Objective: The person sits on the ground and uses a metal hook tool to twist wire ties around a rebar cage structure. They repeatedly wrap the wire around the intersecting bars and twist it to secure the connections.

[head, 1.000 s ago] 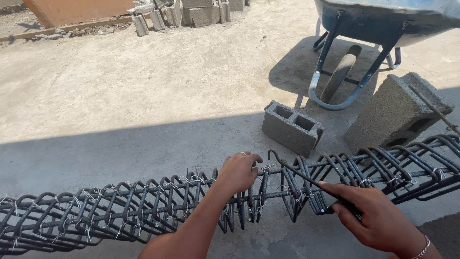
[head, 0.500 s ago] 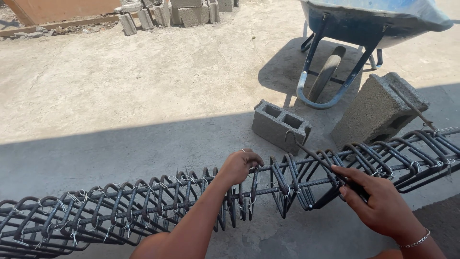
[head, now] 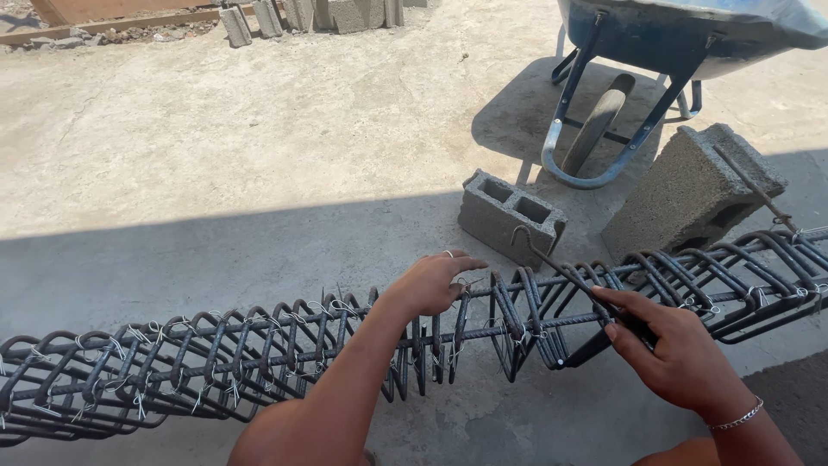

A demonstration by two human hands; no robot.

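A long cage of dark steel bars (head: 216,362) with many bent stirrups tied by thin wire runs across the view from left to right. My left hand (head: 427,283) rests on top of it near the middle, fingers on a wire tie at a stirrup. My right hand (head: 673,349) grips the handle of a hooked metal tying tool (head: 552,263), whose hook end points up-left above the cage.
Two grey hollow concrete blocks (head: 511,216) (head: 690,190) lie on the concrete floor behind the cage, one holding its right end up. A blue wheelbarrow (head: 664,43) stands at the back right. More blocks (head: 297,15) and a timber strip lie at the far top left.
My right hand has drawn the hooked tool away from the tie, to the right and upward. My left hand stays on the same stirrup, fingers stretched out more.
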